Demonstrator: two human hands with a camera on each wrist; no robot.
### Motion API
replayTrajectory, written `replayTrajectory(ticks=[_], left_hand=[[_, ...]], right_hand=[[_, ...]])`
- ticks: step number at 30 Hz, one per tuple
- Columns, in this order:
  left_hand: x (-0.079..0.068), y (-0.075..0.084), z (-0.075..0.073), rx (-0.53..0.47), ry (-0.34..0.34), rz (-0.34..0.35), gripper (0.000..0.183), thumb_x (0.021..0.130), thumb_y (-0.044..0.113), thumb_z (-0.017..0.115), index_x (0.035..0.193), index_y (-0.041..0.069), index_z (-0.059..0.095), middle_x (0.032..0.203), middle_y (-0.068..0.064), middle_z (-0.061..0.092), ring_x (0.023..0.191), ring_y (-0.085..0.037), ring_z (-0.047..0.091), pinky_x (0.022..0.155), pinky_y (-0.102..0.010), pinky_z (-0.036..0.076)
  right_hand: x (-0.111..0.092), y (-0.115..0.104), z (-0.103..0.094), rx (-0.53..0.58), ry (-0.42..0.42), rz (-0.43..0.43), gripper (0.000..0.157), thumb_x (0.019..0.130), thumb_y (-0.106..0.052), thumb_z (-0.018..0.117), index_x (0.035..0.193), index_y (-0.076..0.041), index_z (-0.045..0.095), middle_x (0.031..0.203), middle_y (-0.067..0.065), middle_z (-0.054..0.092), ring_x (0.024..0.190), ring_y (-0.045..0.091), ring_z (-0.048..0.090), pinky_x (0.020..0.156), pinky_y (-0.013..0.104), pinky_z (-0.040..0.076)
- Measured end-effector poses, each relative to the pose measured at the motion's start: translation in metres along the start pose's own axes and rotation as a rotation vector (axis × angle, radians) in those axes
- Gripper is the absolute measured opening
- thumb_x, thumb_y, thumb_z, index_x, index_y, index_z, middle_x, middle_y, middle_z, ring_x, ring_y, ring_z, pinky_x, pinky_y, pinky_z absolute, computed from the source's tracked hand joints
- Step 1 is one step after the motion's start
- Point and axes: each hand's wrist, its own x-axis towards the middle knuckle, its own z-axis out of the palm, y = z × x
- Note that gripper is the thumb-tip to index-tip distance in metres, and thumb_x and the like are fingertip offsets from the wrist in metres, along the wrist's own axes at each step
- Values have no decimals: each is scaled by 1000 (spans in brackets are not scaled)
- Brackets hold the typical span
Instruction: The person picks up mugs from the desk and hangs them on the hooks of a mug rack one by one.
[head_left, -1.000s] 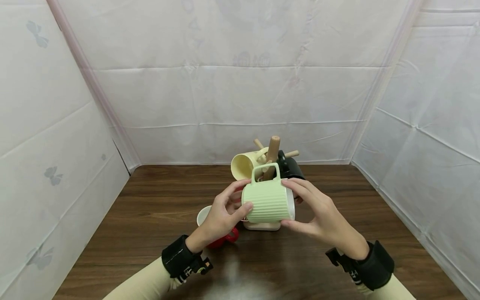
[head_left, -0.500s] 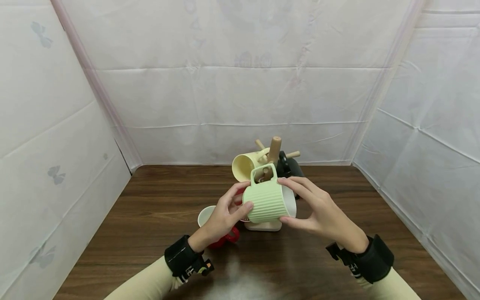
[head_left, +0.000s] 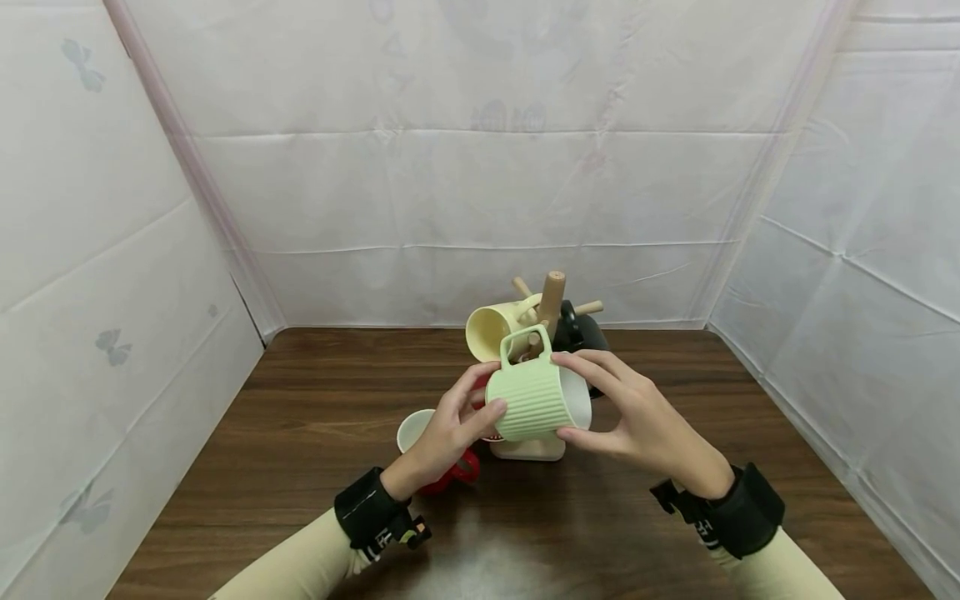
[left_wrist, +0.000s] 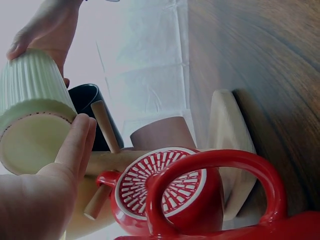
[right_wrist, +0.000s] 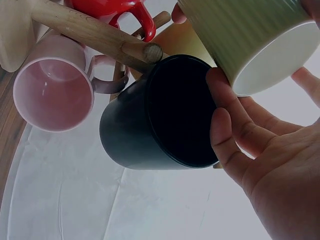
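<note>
A light green ribbed mug (head_left: pixel 529 402) lies on its side in the air, handle upward and mouth to the right, in front of a wooden mug tree (head_left: pixel 552 293). My left hand (head_left: pixel 442 433) grips its base end with thumb and fingers. At the rim end, my right hand (head_left: pixel 637 412) pinches it between fingers and thumb. In the right wrist view, a black mug (right_wrist: pixel 155 115) hangs close to my right fingers. A red mug (left_wrist: pixel 170 190) with a patterned base hangs on the tree, seen in the left wrist view.
A pale yellow mug (head_left: pixel 495 329) hangs at the tree's upper left, and a pink mug (right_wrist: pixel 55 90) hangs lower. Another red mug with a white inside (head_left: pixel 414 429) stands on the wooden table (head_left: pixel 322 392), partly behind my left hand. White sheeting (head_left: pixel 480 192) encloses the back and sides.
The green mug has turned slightly, so more of its white inside shows at the right. Both hands keep hold of it and have shifted only a little.
</note>
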Motion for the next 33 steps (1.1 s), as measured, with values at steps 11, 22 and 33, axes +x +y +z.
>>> replayTrajectory(ticks=[11,22,33], left_hand=[[2,-5,0,-62,-1,-12,48,98,14,45,142,8,26,125,-24,48,105,-36,54,78,-49,50],[4,-11,1,-58,9,-11,49,99,15,43,144,11,24,122,-24,50,105,-36,54,78,-54,49],[6,-15,-1,-37,23,-42,48,100,17,42,144,20,25,126,-21,48,108,-34,53,81,-59,45]], right_hand=[[-6,8,5,-62,-17,44,74,68,-29,80,134,-14,48,127,5,46,108,17,49,83,34,46],[-5,8,5,-100,-15,36,75,68,-29,80,134,-13,48,128,8,45,107,16,48,79,35,48],[-12,18,11,-130,-11,62,78,69,-34,80,137,-16,46,131,9,43,107,15,49,79,36,49]])
